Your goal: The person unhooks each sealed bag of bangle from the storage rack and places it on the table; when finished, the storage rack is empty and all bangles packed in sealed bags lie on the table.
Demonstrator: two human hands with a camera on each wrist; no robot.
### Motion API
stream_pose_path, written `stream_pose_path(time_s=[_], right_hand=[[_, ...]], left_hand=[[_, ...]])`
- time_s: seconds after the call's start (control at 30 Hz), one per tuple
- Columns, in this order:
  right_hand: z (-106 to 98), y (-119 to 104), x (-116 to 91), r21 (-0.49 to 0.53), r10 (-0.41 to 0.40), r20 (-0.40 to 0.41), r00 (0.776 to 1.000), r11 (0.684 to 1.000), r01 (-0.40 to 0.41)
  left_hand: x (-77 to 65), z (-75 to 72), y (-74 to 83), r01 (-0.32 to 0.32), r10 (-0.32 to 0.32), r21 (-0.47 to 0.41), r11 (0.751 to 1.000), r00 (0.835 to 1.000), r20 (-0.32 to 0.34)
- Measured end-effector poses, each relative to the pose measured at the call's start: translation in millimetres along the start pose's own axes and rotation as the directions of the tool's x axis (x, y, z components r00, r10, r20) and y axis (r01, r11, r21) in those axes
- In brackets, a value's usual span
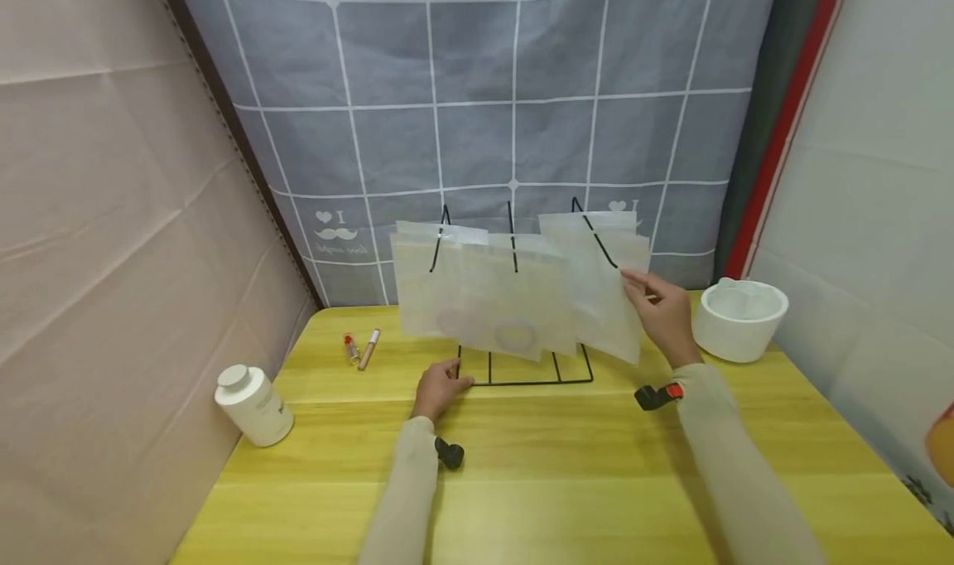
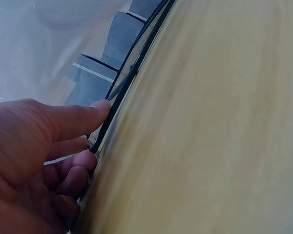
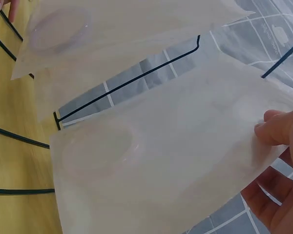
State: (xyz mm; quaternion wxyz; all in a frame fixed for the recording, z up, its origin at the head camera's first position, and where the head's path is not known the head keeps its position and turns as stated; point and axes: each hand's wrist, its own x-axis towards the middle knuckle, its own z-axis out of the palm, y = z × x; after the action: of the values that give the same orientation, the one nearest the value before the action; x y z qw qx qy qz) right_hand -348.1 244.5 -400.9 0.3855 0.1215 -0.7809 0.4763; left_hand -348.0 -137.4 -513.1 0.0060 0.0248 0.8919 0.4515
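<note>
A black wire rack point(image 1: 532, 383) stands on the table, with several frosted translucent plastic bags hanging on its upright hooks. My left hand point(image 1: 438, 388) pinches the front left corner of the rack's base wire point(image 2: 121, 97) between thumb and fingers. At the right, my right hand point(image 1: 666, 315) holds the side edge of the right-hand frosted bag point(image 1: 599, 300), thumb in front and fingers behind. A faint round outline shows through the lower part of that bag in the right wrist view. The middle bag point(image 1: 547, 300) and left bag point(image 1: 417, 279) overlap; round shapes show through near their bottoms.
A white bottle point(image 1: 255, 408) stands at the table's left edge. Behind it lie a small red-capped tube point(image 1: 351, 349) and a slim tube with a white cap point(image 1: 368, 350). A white round container point(image 1: 740, 320) is at the right. A grey checked cloth point(image 1: 477, 142) hangs behind the rack.
</note>
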Motion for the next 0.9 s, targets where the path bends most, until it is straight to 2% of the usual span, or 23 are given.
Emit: stream_pose_path(time_s=[0.23, 0.53, 0.73, 0.9], right_hand=[[-17, -7, -13, -0.029, -0.009, 0.028, 1.0, 1.0, 0.01], [-42, -34, -27, -0.04, 0.018, 0.082, 0.997, 0.999, -0.015], [-63, -74, -34, 0.0, -0.054, 0.071, 0.996, 0.999, 0.054], [-79, -74, -40, 0.017, -0.115, 0.079, 0.99, 0.993, 0.114]], left_hand=[[0.3, -1.0, -2.7, -0.018, 0.018, 0.013, 1.0, 1.0, -0.001], [0.8, -0.8, -4.3, -0.025, 0.027, 0.062, 0.998, 0.999, -0.028], [1.2, 2.1, -4.7, -0.042, 0.043, 0.043, 0.998, 0.999, 0.0], [0.2, 2.2, -4.3, -0.03, 0.031, 0.061, 0.998, 0.999, -0.016]])
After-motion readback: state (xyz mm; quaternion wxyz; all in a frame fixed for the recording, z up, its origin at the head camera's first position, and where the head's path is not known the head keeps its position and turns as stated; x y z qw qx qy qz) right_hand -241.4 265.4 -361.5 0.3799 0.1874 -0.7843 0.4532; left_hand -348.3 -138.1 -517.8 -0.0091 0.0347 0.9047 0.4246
